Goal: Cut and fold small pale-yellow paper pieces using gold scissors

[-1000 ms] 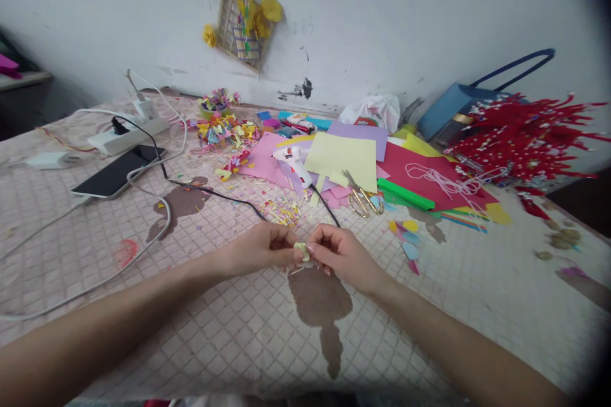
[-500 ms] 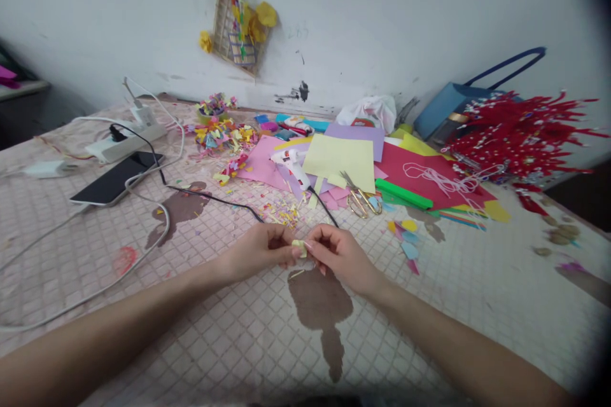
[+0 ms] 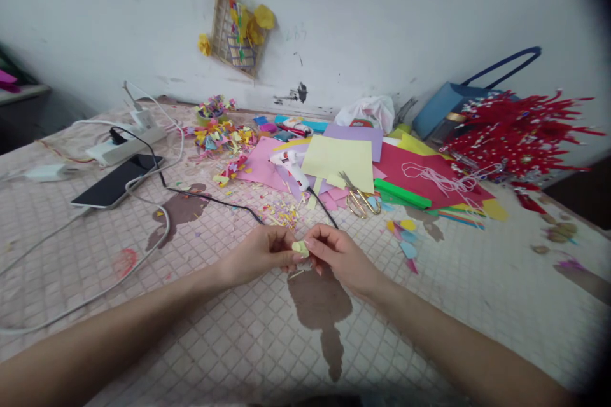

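Observation:
A small pale yellow-green paper piece is pinched between my two hands above the table. My left hand holds its left side between thumb and fingers. On the other side, the thumb and fingers of my right hand close on its right edge. Beyond the hands lie a white glue gun with a black cord, gold-handled scissors and a pale yellow sheet. Small paper scraps are scattered just behind my fingers.
A phone and a power strip with looping cables are at the left. Red beaded stems and a blue bag stand at the back right. A green strip lies near coloured sheets.
The small paper piece has turned slightly between my fingertips, and its shape looks a little different. Both hands stay in nearly the same place.

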Tool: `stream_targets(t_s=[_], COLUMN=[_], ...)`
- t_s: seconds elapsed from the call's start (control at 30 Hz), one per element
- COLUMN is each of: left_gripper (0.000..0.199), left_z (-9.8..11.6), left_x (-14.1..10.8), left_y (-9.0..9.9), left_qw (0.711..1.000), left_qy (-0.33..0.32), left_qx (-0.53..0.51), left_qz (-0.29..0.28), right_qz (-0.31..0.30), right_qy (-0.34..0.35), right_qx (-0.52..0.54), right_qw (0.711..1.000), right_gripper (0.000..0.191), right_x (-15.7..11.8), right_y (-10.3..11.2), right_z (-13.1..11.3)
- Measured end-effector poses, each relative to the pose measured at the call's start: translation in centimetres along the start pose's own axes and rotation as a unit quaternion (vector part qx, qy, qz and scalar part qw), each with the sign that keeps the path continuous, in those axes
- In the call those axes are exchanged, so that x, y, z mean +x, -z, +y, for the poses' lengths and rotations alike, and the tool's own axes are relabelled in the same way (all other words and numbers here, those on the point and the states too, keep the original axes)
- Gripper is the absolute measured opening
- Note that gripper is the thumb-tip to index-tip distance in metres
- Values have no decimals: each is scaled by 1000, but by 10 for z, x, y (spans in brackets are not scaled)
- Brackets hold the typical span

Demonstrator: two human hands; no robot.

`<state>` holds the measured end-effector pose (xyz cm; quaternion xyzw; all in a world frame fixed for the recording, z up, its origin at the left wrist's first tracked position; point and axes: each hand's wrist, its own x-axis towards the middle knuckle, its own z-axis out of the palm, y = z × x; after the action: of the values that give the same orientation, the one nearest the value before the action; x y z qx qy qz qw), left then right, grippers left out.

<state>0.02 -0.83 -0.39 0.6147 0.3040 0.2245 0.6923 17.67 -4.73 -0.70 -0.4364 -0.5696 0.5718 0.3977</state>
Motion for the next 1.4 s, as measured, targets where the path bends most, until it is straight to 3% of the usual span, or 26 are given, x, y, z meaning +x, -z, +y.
stream_targets(t_s=[0.07,0.17,0.3,0.43,0.7,1.0,1.23,1.4], left_gripper=[24,28,24,22,21,17,19,19], left_z=[-2,-2,1,5,6,1,-7,-7], left_x=[1,2,2,3,2,3,5,5], left_y=[2,5,7,7,7,7,7,7], left_qw=[1000,999,997,996,997,997,998,995], left_qy=[7,11,9,17,1,-35,-41,-54], left_qx=[-25,-38,-52,-40,-7,19,-2,15], left_qz=[-1,23,60,75,79,61,38,78], right_qz=[60,124,108,85,51,42,60,58], right_qy=[72,192,278,300,288,136,154,163], right_qx=[-115,-271,-370,-394,-355,-223,-194,-177], right_qw=[989,935,880,864,888,964,967,969], right_gripper=[15,11,12,13,10,5,6,9], right_x=[-2,-4,-4,-3,-3,0,2,1], right_y=[0,1,3,3,0,0,1,-1], right_z=[-4,-7,-4,-2,0,1,3,3])
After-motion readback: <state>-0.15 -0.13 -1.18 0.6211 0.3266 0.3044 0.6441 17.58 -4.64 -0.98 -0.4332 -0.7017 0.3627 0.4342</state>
